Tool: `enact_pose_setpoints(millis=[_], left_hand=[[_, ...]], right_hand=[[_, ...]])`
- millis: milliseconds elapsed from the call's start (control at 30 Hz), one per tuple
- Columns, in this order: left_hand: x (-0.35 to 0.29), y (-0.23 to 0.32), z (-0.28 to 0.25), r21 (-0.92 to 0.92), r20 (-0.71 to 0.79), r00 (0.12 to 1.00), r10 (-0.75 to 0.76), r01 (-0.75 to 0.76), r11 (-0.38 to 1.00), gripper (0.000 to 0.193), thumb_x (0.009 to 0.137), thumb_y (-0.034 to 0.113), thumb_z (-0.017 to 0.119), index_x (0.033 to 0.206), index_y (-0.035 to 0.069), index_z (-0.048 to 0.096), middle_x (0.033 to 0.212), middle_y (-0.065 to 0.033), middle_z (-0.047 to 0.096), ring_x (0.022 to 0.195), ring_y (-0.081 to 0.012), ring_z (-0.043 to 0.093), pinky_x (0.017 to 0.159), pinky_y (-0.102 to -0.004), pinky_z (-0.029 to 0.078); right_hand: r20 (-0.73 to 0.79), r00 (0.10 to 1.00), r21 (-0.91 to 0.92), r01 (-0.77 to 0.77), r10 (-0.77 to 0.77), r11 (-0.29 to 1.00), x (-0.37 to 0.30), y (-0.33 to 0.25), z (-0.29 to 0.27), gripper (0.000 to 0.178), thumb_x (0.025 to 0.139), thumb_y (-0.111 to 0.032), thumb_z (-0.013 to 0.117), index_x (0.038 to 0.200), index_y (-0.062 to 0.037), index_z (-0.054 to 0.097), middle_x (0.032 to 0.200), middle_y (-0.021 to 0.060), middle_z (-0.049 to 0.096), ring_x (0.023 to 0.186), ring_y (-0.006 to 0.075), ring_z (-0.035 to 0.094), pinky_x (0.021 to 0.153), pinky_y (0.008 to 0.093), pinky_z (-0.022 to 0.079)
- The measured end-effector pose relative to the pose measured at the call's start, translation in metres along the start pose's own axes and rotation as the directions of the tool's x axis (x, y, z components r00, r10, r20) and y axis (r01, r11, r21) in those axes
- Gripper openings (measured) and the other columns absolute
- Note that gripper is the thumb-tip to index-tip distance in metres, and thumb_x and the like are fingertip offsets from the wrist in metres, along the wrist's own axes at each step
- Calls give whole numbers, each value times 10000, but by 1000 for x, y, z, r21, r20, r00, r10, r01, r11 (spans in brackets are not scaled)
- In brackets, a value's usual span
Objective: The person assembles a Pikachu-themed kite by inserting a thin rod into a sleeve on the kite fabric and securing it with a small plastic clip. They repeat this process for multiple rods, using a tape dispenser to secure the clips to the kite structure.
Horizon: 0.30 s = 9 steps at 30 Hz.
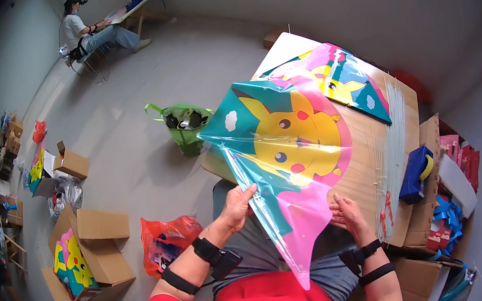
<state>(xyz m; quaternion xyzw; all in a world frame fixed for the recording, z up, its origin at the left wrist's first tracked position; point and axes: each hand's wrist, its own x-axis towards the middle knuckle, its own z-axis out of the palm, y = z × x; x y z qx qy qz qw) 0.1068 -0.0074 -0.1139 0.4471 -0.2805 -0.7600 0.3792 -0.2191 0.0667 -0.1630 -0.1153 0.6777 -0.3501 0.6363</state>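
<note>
A large plastic kite (309, 146), teal and pink with a yellow cartoon face, spreads across my lap and the table's near part. My left hand (242, 205) is closed on its left edge, thumb on top, where a clear shiny strip runs down the sheet. Its pointed pink end hangs over my red shirt. Beside the pink edge, my right hand (350, 216) is open, with loosely bent fingers; whether they touch the sheet I cannot tell. Farther back on the wooden table (354, 180) lies another kite of the same print (336, 77).
Thin whitish rods (392, 140) lie along the table's right side, near a blue tape dispenser (417, 175) and red pieces (386, 213). A green bag (185, 131), a red bag (167, 239) and an opened cardboard box (104, 255) stand on the left. Another person (80, 34) sits far off.
</note>
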Motion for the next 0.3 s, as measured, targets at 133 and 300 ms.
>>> enact_pose_setpoints(millis=[133, 300], left_hand=[[1, 67, -27, 289, 86, 990, 115, -136, 948, 223, 966, 234, 585, 1093, 52, 603, 907, -1, 669, 741, -66, 627, 654, -241, 528], [-39, 181, -7, 936, 234, 972, 40, -236, 260, 241, 982, 221, 553, 1165, 70, 596, 1011, -48, 657, 893, -104, 593, 808, -279, 508]], right_hand=[[-217, 707, -727, 343, -673, 594, 22, 7, 10, 531, 852, -312, 696, 1229, 18, 521, 1051, 168, 672, 883, 288, 661, 791, 388, 537], [-39, 327, -864, 463, -944, 196, 7, -52, 40, 590, 779, -223, 718, 1265, 21, 489, 1344, 244, 463, 1197, 391, 484, 1036, 441, 375]])
